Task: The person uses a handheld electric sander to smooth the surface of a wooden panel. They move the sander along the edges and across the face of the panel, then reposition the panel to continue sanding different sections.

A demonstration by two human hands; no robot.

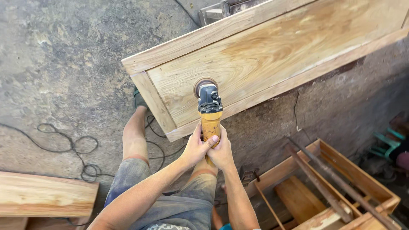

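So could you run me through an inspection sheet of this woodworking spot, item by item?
Surface: rough grey concrete floor, dusty.
Job's things: large pale framed wooden panel, raised at an angle; yellow and grey handheld angle sander, its round disc against the panel's lower left area.
Clutter: pale wooden plank at lower left; open wooden frame at lower right with dark metal bars lying across it.
Grippers: left hand and right hand both wrapped around the sander's yellow handle.
Cables: thin black cord looped on the floor.
Surroundings: green object at right edge, unclear.
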